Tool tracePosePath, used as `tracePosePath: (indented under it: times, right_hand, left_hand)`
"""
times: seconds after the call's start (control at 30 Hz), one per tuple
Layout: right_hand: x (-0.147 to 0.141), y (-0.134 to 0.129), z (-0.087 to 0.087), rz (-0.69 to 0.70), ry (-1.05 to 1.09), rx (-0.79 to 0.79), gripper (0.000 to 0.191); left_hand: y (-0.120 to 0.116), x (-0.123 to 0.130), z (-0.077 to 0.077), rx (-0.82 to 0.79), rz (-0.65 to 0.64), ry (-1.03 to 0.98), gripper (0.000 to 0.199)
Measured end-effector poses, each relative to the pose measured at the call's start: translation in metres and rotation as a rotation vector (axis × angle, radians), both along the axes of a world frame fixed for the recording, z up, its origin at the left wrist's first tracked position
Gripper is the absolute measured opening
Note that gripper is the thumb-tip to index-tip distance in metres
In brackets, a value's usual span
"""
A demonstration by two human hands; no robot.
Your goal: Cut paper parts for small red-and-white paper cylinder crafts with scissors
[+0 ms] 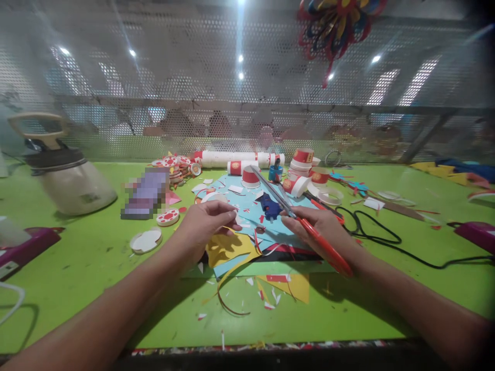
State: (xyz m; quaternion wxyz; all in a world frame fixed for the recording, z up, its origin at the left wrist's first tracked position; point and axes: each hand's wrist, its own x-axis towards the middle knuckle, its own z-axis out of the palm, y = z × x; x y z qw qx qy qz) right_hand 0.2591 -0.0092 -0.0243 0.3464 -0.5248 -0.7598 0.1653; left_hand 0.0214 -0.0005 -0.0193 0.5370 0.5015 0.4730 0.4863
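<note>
Red-handled scissors (325, 247) are gripped in my right hand (315, 226), with the metal blades pointing up and away to the left. My left hand (211, 226) has its thumb and fingers pinched together; whatever they hold, if anything, is too small to make out. Just under that hand lies a piece of yellow paper (228, 250), beside a long curled yellow strip (232, 270). Light blue sheets (247, 211) scattered with red and white scraps spread between the hands. A dark blue glue gun (269, 207) rests on them, close to the scissor blades.
Behind the sheets stand red and white paper cups (301, 162) and a long white tube of stacked cups (228, 158). A big pale jug (73, 180) is at left, near a blurred-out flat object (145, 193). A black cord (386, 242) loops across the right side.
</note>
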Motion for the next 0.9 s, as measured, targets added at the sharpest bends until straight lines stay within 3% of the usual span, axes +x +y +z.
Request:
tracePosePath:
  times: [0.17,0.43,0.77,0.9]
  right_hand:
    - [-0.001,-0.004,0.000,-0.011,-0.035,0.025,0.039]
    - [-0.004,-0.009,0.004,0.053,-0.085,-0.068,0.037]
    - [-0.007,-0.023,0.005,0.247,-0.086,-0.115,0.030]
    - [-0.009,-0.026,0.004,0.271,-0.069,-0.030,0.027]
  left_hand:
    - [0.002,-0.006,0.001,0.033,-0.039,-0.097,0.019]
    - [-0.002,-0.012,0.010,0.065,-0.108,-0.165,0.014]
    - [-0.005,-0.020,0.024,0.131,0.006,-0.183,0.013]
    - [-0.010,-0.027,0.028,0.187,0.041,-0.128,0.013]
